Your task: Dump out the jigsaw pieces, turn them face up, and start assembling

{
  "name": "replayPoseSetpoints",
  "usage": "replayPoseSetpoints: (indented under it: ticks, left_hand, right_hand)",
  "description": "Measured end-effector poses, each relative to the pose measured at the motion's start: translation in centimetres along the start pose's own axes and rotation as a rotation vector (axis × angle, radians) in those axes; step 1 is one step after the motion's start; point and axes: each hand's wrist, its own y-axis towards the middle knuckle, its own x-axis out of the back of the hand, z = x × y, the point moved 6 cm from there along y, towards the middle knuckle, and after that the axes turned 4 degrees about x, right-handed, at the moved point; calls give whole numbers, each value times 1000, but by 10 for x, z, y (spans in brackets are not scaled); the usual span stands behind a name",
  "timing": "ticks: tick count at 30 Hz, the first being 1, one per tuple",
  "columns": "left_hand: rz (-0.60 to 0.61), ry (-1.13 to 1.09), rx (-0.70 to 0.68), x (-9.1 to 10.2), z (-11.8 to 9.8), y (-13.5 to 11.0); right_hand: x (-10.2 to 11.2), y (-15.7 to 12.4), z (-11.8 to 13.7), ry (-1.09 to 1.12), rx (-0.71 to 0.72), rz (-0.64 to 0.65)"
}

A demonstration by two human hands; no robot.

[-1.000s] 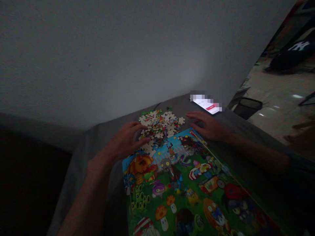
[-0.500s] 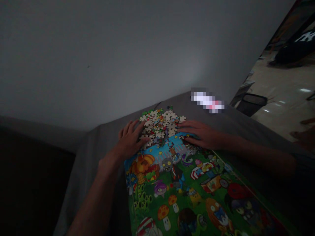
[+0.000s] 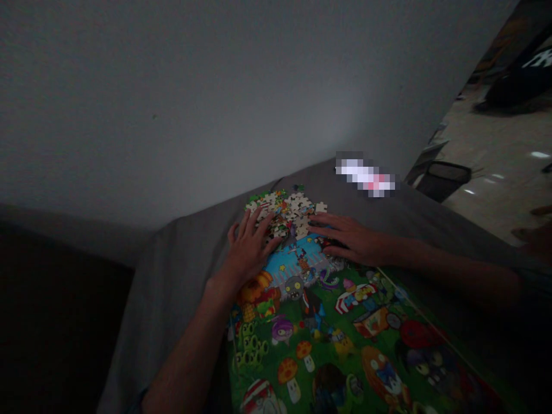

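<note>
Dim throughout, with a soft pale glow on the wall (image 3: 345, 115) just above the phone (image 3: 365, 175), and small sharp glints on the floor (image 3: 495, 172) off to the right of it. Phone itself blurred into coarse pixel blocks, glaring white and pink. Deep, near-black shadow far left of the phone, fine grain everywhere, and wide-angle stretching toward the frame edges.
</note>
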Motion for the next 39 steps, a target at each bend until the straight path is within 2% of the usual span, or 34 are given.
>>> replayPoseSetpoints:
  ticks: [7,11,14,16,19,21,23,30,32,35,39]
  left_hand:
    - [-109,-34,-56,-1,21,13]
    - [-157,-10,-57,12,27,14]
    - [-197,-16,-48,22,20,9]
    - [-170,-37,-68,23,13,7]
    - [23,-38,-87,8,6,4]
    - [139,-21,-66,-1,10,3]
    - [189,-7,-34,-5,18,2]
    - [179,55,98,3,44,-2]
    - [121,62,105,10,41,1]
    - [29,39,31,15,27,5]
    - [122,46,-43,1,19,5]
  right_hand:
    - [-2,1,0,26,-19,51]
    - [1,2,2,79,-36,63]
    - [2,2,2,104,-34,66]
    - [1,2,2,107,-31,60]
    - [-2,2,0,100,-23,41]
    - [-3,2,-1,95,-16,37]
    - [-3,2,-1,95,-11,45]
    - [-2,4,-1,91,-12,54]
    - [-2,5,0,82,-16,52]
    - [-2,6,1,68,-19,55]
    - [-1,7,0,86,-18,39]
